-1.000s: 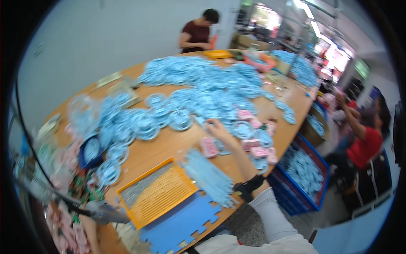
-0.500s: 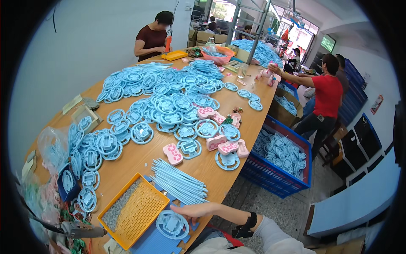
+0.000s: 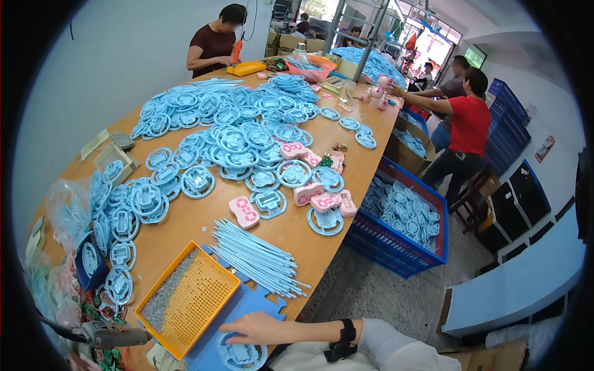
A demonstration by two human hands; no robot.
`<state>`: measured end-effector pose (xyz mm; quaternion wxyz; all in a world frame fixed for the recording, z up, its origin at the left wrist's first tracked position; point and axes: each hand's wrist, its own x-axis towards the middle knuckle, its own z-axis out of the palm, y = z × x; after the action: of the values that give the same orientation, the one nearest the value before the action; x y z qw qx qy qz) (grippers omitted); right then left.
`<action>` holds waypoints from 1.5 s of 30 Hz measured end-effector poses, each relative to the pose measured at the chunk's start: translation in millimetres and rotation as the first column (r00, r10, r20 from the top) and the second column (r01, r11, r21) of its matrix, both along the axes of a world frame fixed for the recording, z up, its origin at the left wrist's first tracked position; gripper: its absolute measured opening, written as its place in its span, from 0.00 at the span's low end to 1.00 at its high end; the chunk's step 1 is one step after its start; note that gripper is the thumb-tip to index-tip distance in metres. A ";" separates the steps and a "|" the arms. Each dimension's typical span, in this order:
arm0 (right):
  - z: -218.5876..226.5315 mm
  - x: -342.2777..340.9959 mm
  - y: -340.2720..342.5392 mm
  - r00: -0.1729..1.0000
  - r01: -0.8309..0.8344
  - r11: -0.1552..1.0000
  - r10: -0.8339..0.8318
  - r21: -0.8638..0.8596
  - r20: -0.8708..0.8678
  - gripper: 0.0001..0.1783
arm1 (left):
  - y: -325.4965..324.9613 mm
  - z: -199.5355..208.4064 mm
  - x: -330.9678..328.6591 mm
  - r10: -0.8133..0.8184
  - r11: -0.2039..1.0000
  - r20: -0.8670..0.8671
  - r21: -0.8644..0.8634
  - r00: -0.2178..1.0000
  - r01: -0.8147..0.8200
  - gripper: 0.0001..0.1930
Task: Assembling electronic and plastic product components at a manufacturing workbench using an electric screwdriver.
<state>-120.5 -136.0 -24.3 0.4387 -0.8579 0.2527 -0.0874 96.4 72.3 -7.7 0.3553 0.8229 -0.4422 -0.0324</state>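
While one right hand point(image 3: 255, 328) touches one blue wheel point(image 3: 242, 354), grip unclear, two yellow trays point(image 3: 199, 302)

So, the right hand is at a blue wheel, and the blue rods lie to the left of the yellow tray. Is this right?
Not quite: the blue rods lie to the right of the yellow tray, as the head view shows. The right hand is at a blue wheel, as you say.

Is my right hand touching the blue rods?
No, the right hand is at the rim of a blue wheel, apart from the rods.
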 end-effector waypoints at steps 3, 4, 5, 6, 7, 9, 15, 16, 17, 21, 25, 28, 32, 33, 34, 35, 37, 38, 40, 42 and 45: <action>-10.6 18.3 14.7 0.980 0.052 0.997 -0.062 0.060 0.189 0.22 | -0.9 -9.5 5.0 -0.008 1.000 0.003 -0.012 1.000 0.008 0.06; -6.2 19.5 15.4 0.980 0.036 0.997 -0.050 0.072 0.190 0.22 | 1.4 -12.7 7.2 0.007 1.000 0.005 0.000 1.000 -0.007 0.06; -3.0 19.5 16.2 0.976 0.079 0.991 -0.099 0.107 0.195 0.22 | 1.9 -15.7 9.0 0.000 1.000 0.043 -0.008 0.999 0.001 0.07; -0.3 20.2 17.5 0.971 0.106 0.983 -0.136 0.151 0.199 0.22 | 6.4 -17.6 9.1 0.006 1.000 0.084 -0.005 0.996 -0.005 0.07; 5.5 18.4 15.3 0.977 0.122 0.981 -0.146 0.150 0.156 0.21 | 8.8 -17.5 7.7 0.025 1.000 0.086 -0.001 0.996 -0.025 0.06; -1.7 5.5 7.7 0.971 0.133 0.989 -0.143 0.064 0.194 0.20 | 15.2 -25.0 7.4 0.057 0.995 -0.158 -0.070 0.986 -0.069 0.10; 13.3 -5.8 1.7 0.990 0.116 0.952 -0.135 0.282 0.047 0.16 | -21.4 28.5 -46.1 -0.070 0.993 -0.067 -0.095 0.995 0.063 0.11; 17.0 -6.8 1.0 0.990 0.140 0.936 -0.139 0.324 -0.026 0.15 | -30.4 29.8 -54.3 -0.178 0.979 -0.039 -0.105 0.983 0.173 0.12; 21.9 -4.8 -0.6 0.990 0.136 0.919 -0.115 0.369 -0.079 0.16 | -33.3 23.3 -61.4 -0.227 0.970 -0.045 -0.103 0.973 0.221 0.12; 15.1 -3.1 -6.8 0.996 0.066 0.945 -0.079 0.321 0.030 0.14 | -51.4 13.9 -63.2 -0.396 0.918 -0.025 -0.041 0.918 0.394 0.13; 19.1 10.1 -10.8 0.992 -0.001 0.991 -0.016 0.136 0.123 0.11 | -56.6 13.6 -54.8 -0.458 0.889 0.053 0.009 0.888 0.458 0.15; 14.5 23.1 -7.5 0.973 -0.019 0.998 0.004 0.063 0.231 0.09 | -55.4 13.0 -53.3 -0.436 0.900 0.053 0.004 0.898 0.437 0.15; 9.5 29.5 -2.8 0.958 0.059 0.991 -0.089 0.118 0.274 0.07 | -51.3 10.2 -63.3 -0.405 0.914 0.070 -0.002 0.912 0.406 0.15; 7.9 29.6 -2.6 0.953 0.084 0.991 -0.110 0.100 0.282 0.07 | -52.2 8.7 -66.2 -0.401 0.916 0.066 0.001 0.914 0.402 0.15; 6.7 29.9 -2.3 0.948 0.111 0.990 -0.130 0.083 0.291 0.07 | -53.7 6.3 -69.0 -0.397 0.918 0.059 -0.002 0.916 0.397 0.15; 6.1 30.5 -1.9 0.949 0.107 0.990 -0.128 0.087 0.288 0.07 | -54.5 4.9 -70.1 -0.393 0.919 0.052 -0.005 0.918 0.393 0.15; 5.0 30.4 -2.1 0.948 0.105 0.992 -0.122 0.072 0.293 0.07 | -56.6 4.8 -69.8 -0.392 0.920 0.076 0.020 0.917 0.392 0.15; 4.7 30.4 -1.9 0.949 0.104 0.992 -0.122 0.075 0.289 0.07 | -57.6 4.9 -69.6 -0.394 0.919 0.105 0.043 0.913 0.391 0.15; 4.4 31.7 -1.9 0.946 0.111 0.990 -0.133 0.090 0.296 0.07 | -58.2 3.9 -68.7 -0.405 0.914 0.086 0.043 0.910 0.403 0.15; 3.9 32.0 -1.9 0.945 0.115 0.988 -0.140 0.099 0.295 0.07 | -58.3 3.8 -69.3 -0.418 0.908 0.067 0.043 0.906 0.416 0.15; 3.8 32.2 -1.0 0.943 0.119 0.986 -0.150 0.117 0.297 0.07 | -58.2 5.4 -70.7 -0.404 0.914 0.081 0.064 0.911 0.400 0.15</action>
<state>-88.2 -137.0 -20.4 0.5068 -0.7924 0.2440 -0.2361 25.6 14.1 -2.3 0.3011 0.7228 -0.6172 -0.0766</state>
